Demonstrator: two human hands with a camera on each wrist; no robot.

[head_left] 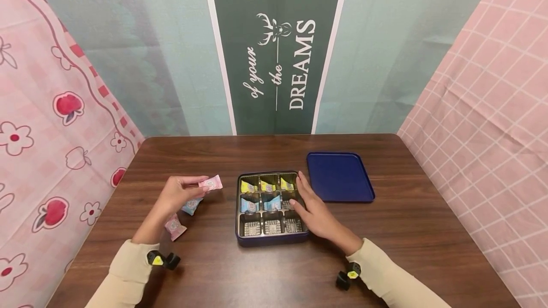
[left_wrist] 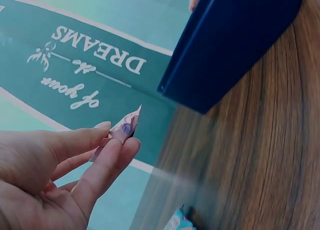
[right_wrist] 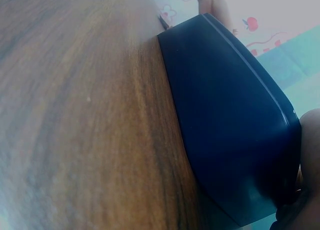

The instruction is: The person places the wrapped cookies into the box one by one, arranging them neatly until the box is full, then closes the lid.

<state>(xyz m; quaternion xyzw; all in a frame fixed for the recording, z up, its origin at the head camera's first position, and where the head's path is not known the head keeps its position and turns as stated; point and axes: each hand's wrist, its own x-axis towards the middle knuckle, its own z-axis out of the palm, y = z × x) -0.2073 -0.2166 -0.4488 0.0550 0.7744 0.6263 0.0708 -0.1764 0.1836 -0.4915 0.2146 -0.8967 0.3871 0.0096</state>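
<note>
My left hand [head_left: 173,199] pinches a pink wrapped candy [head_left: 211,183] between thumb and fingertips, above the table and left of a dark blue tin [head_left: 272,240]. In the left wrist view this candy [left_wrist: 126,126] shows edge-on. The tin has a divided tray: yellow wrapped candies [head_left: 268,187] fill the back row, and two blue wrapped candies [head_left: 271,203] lie in the left and centre middle-row compartments. Patterned bottoms show along the front row. My right hand [head_left: 318,216] rests at the tin's right rim, fingers extended along it and thumb over the middle-right compartment.
A blue wrapped candy [head_left: 191,206] and another pink wrapped candy [head_left: 175,227] lie on the wooden table [head_left: 274,279] beside my left wrist. The blue lid [head_left: 340,177] lies behind and right of the tin. Printed curtains [head_left: 171,61] hang around the table.
</note>
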